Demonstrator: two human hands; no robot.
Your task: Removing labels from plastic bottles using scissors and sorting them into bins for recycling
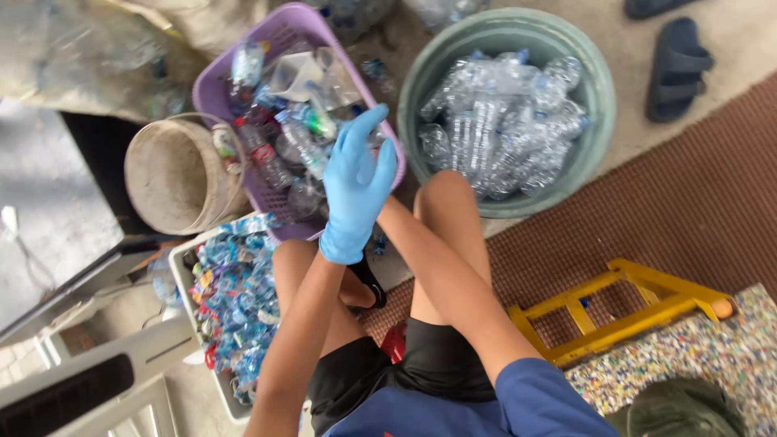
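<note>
Crinkled blue labels fill a white crate point(188, 279) at left, beside a purple slotted basket point(212, 91) of uncrushed bottles point(301, 142) that could spill if knocked, as the gloved left hand point(356, 190), fingers spread, hides the right hand, its grip unclear, near a green tub point(603, 97) of crushed clear plastic.

A: What is in the middle?
B: A left hand point(356, 190) in a blue glove, fingers spread. The right hand is hidden behind it.
A: And above it?
B: A purple basket point(212, 93) of plastic bottles. At the upper right, a green tub point(599, 97) holds clear squashed bottles point(502, 121).
</note>
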